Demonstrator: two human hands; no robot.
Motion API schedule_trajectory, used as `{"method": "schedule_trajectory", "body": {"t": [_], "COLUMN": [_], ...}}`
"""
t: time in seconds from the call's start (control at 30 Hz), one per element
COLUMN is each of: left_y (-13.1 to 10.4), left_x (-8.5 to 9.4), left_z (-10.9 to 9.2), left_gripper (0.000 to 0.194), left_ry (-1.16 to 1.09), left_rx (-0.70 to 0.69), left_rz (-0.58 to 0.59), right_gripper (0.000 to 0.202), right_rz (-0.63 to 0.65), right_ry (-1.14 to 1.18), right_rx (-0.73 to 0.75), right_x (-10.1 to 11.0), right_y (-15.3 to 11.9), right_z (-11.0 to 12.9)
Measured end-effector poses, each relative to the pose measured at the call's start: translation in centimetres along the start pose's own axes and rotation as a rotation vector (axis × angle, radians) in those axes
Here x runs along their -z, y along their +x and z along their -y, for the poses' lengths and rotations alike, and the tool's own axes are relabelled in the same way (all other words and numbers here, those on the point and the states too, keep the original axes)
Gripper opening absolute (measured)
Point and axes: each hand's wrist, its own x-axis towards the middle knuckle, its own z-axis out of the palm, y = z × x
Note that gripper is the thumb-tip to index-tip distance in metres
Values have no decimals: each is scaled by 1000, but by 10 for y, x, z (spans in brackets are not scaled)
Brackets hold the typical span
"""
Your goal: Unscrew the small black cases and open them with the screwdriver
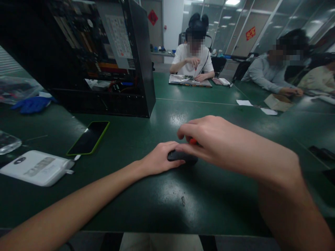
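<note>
On the green surface (141, 205), a white power bank (36, 169) lay at nine o'clock from the dark mouse (187, 158), a green-edged phone (89, 138) at ten and an open computer case (141, 69) at eleven. The left hand (159, 157) had its grip partly closed around the mouse. At two o'clock, the right hand (211, 136) had its grip curled nearly closed about a mostly hidden red object (193, 141).

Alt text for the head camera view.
The left hand holds a dark, mouse-like object on a green table while the right hand, holding something red, bends over it. To the left are an open computer case and a phone; people sit beyond.
</note>
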Motion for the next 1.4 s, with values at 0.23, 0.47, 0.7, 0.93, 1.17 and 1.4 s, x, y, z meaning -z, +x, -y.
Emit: {"method": "schedule_trajectory", "body": {"t": [0.23, 0.47, 0.7, 0.93, 1.17, 1.4], "left_y": [1, -1, 0, -1, -1, -2], "left_x": [1, 1, 1, 1, 2, 1], "left_z": [-2, 0, -2, -2, -2, 1], "left_gripper": [36, 37, 36, 40, 39, 43], "left_ry": [23, 26, 13, 43, 27, 28], "left_rx": [11, 30, 25, 33, 27, 37], "left_rz": [-3, 9, 11, 8, 8, 2], "right_gripper": [12, 12, 17, 18, 18, 19], "right_rz": [-4, -11, -26, 4, -28, -27], "right_ry": [48, 19, -33, 61, -61, 73], "right_rx": [83, 81, 48, 109, 16, 149], "right_x": [1, 1, 1, 3, 2, 3], "right_y": [2, 5, 4, 2, 6, 5], "right_z": [-3, -3, -3, -5, -2, -6]}}
